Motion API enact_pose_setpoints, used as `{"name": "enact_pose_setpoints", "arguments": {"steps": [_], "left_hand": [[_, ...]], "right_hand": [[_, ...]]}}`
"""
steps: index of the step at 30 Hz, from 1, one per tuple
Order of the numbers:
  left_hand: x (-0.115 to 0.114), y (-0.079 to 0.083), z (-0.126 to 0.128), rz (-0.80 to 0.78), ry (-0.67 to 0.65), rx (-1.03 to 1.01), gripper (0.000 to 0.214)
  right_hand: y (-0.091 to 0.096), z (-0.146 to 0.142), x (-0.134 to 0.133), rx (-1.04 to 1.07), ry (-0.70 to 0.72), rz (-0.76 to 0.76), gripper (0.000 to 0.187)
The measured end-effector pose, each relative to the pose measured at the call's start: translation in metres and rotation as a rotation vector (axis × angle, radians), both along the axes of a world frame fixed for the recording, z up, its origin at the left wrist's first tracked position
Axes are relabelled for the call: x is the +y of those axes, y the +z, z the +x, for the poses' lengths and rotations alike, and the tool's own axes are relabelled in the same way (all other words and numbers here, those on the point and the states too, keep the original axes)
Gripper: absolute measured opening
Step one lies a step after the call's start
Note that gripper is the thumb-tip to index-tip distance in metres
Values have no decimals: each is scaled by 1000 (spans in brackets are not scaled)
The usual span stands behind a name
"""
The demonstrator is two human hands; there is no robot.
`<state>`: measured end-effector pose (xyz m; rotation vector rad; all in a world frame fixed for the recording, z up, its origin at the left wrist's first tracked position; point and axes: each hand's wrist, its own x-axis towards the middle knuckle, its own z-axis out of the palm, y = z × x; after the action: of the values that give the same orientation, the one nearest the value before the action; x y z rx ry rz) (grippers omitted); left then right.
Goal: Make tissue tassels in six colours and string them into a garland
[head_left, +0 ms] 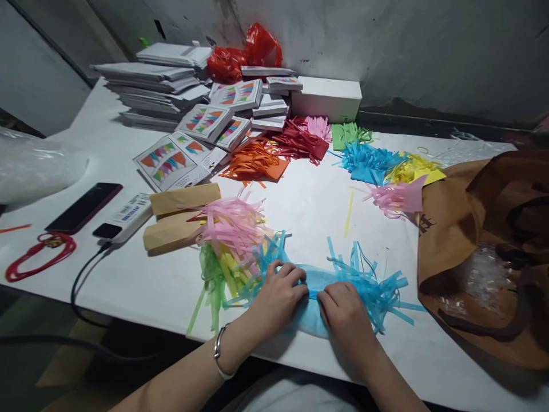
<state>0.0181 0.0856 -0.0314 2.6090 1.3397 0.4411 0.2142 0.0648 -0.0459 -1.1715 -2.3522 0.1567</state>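
Note:
A blue tissue-paper tassel (318, 276) lies across the near edge of the table, its cut strips fanned out to the left and right of a plain middle part. Both hands are on that middle part, close together. With fingers curled, my left hand (281, 289) pinches the paper just left of centre. My right hand (345, 312) has its fingers pressed together on the paper right of centre. A narrow folded ridge shows between the fingertips. Beside my left hand are pink (234, 223) and green tassels (213, 280), with yellow strips among them.
Fringed paper bundles in orange (257, 160), dark red (304, 140), blue (369, 163) and other colours lie farther back. Printed cards (206, 121) and white stacks (150, 86) stand at back left. A phone (84, 207) lies left; a brown bag (458, 229) sits right.

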Motion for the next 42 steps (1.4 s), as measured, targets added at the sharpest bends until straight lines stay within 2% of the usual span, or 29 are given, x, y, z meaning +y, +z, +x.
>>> {"name": "enact_pose_setpoints", "arguments": {"steps": [4,7,10,15,18,22,24,29,34,36,39,42], "left_hand": [[4,-1,-3,75,-101,-3,4],[7,-4,-4,103,-163,-11,10],[8,-6,-4,93,-144,-51,10],[7,-11,-3,44,-110,-90,12],[7,-14,-4,15,-63,-130,11],[4,-16,-7,13,-71,-131,11],[0,-15,-6,9,-32,-113,13],[-8,-4,4,-31,160,22,16],[-3,7,15,-59,224,183,13],[-1,9,16,-50,174,206,10],[-4,9,16,-6,-18,200,9],[-8,4,19,63,-82,211,6]], "right_hand": [[-2,-2,3,12,-22,-20,19],[-3,-6,5,-9,1,-14,23],[-6,-8,8,-31,14,8,28],[-10,-6,8,-86,31,19,21],[-10,-2,6,-132,23,37,23],[-8,9,3,-160,-13,63,22],[-8,15,1,-144,-42,63,21],[-7,17,-2,-104,-183,-10,15],[-2,8,1,-136,-309,-100,13],[0,9,5,-106,-319,-134,14],[-2,12,7,-21,-232,-158,16],[-3,13,4,10,-94,-62,26]]}}
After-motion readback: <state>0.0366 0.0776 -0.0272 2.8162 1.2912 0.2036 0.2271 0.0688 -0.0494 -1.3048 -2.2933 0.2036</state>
